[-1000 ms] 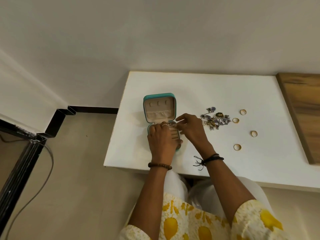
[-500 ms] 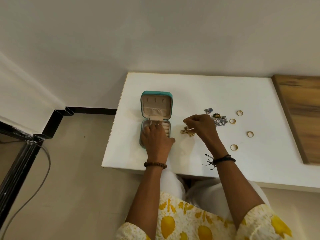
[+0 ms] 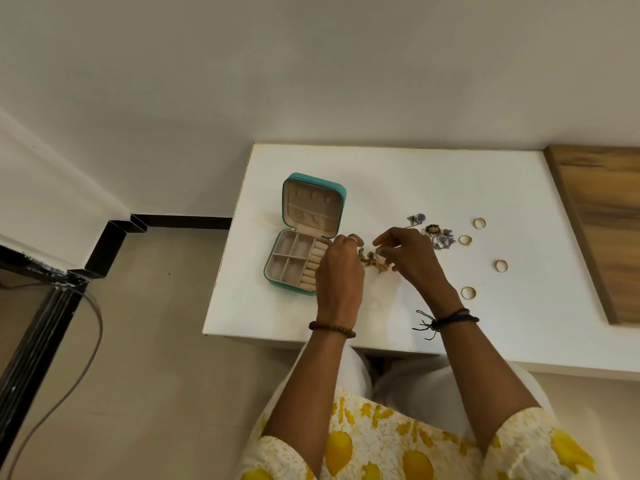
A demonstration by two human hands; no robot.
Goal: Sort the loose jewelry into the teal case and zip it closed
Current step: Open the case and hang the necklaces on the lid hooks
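Note:
The teal case (image 3: 277,280) lies open on the white table (image 3: 450,181), lid up, showing beige compartments and ring rolls. Just right of it a gold chain piece (image 3: 372,261) hangs between my two hands. My left hand (image 3: 341,271) pinches its left end; my right hand (image 3: 405,254) pinches its right end. A heap of blue and dark jewelry (image 3: 438,233) sits right of my right hand. Several gold rings lie further right, among them a ring (image 3: 479,223), a ring (image 3: 500,265) and a ring (image 3: 468,292).
A wooden board (image 3: 602,230) covers the table's right side. The table's left edge drops to the tiled floor (image 3: 145,341), where a black frame and a grey cable (image 3: 79,382) lie. A wall runs behind the table.
My left hand has come off the case and joined the right hand at the gold chain, right of the case. The case's compartments are now uncovered.

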